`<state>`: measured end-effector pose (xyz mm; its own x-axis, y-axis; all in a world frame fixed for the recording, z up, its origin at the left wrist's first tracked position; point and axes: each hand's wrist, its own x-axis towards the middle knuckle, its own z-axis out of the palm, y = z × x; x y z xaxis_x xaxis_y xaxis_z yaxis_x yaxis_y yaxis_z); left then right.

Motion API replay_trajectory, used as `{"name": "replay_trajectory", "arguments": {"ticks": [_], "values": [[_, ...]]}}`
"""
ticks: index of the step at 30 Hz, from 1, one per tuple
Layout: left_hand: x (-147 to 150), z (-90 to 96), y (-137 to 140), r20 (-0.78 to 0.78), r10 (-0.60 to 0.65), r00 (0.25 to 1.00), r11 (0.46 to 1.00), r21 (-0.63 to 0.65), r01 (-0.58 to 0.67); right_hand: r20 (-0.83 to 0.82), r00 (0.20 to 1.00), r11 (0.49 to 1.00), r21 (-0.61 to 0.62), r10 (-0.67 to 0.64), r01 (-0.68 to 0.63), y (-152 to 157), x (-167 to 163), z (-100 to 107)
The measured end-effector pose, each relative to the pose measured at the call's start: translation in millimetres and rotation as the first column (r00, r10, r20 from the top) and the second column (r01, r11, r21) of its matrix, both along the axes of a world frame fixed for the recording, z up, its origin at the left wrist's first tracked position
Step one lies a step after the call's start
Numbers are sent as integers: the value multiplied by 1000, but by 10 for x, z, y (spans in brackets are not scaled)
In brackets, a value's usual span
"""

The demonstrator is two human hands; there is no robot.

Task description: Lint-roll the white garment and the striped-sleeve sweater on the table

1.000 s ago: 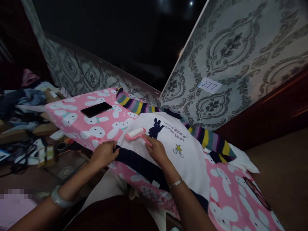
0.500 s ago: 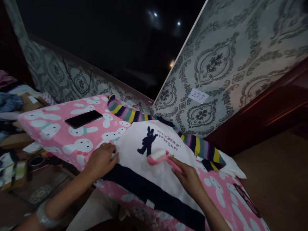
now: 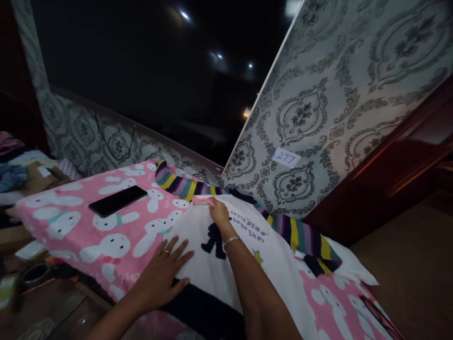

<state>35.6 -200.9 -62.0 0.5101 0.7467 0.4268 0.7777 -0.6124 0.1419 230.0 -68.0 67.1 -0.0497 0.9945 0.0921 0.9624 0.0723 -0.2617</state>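
A white sweater [image 3: 279, 271] with striped sleeves, a dark hem and a dark rabbit figure lies spread out on a pink cloth with white rabbits [image 3: 74, 205]. My right hand [image 3: 220, 211] grips the handle of a pink lint roller [image 3: 202, 201], whose head rests on the upper left of the sweater's front, near the striped sleeve. My right forearm hides part of the rabbit figure. Lying flat with fingers spread, my left hand [image 3: 164, 274] presses on the sweater's lower left edge and the pink cloth beside it.
A black phone [image 3: 118, 200] lies on the cloth at the left. Glasses [image 3: 380, 316] are at the right edge. Behind stand a large dark screen [image 3: 141, 71] and a patterned wall with a paper tag [image 3: 286, 157]. Boxes and clothes [image 3: 38, 174] crowd the far left.
My right hand has carried the lint roller up and left, from the sweater's middle to near the striped sleeve. My left hand has spread flat on the fabric. The view has tilted upward.
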Motion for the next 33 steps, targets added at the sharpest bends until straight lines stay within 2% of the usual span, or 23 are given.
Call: {"name": "replay_trajectory", "arguments": {"ticks": [2, 4, 6, 9, 11, 13, 16, 19, 22, 27, 30, 33], "values": [[2, -16, 12, 0, -1, 1000, 1000, 7, 1, 1, 1000, 1000, 7, -13, 13, -131, 96, -58], [5, -52, 25, 13, -4, 1000, 1000, 25, 4, 1, 1000, 1000, 14, -22, 22, -412, 306, -183], [7, -107, 38, 32, -11, 999, 998, 59, 9, -28, 1000, 999, 29, -12, 13, -808, 608, -343], [13, -196, 56, 57, -8, 998, 994, 112, 1, -156, 988, 998, 68, 10, 1, -1434, 1129, -515], [18, -232, 68, 63, -3, 998, 991, 134, -6, -257, 965, 999, 29, 42, -36, -1726, 1426, -504], [19, -237, 77, 60, -8, 998, 989, 150, -1, -324, 944, 997, -23, 58, -69, -1825, 1618, -385], [14, -209, 79, 66, -21, 998, 987, 159, 11, -312, 949, 998, -2, 54, -57, -1578, 1674, -131], [-1, -195, 71, 79, -19, 997, 991, 136, 8, -177, 983, 995, 82, -40, 56, -994, 1498, 1], [-27, -203, 68, 69, -6, 998, 994, 113, -2, -45, 987, 987, 46, -154, 156, -328, 1198, -48], [-63, -160, 70, 12, 4, 1000, 995, 97, -5, -30, 985, 985, 32, -167, 168, 536, 740, -158], [-69, -113, 72, -2, 25, 1000, 993, 117, -25, -38, 987, 987, 31, -158, 159, 802, 633, -111], [-75, -83, 86, -30, 22, 999, 991, 133, -18, -49, 991, 992, 9, -129, 129, 800, 720, -61]]}}
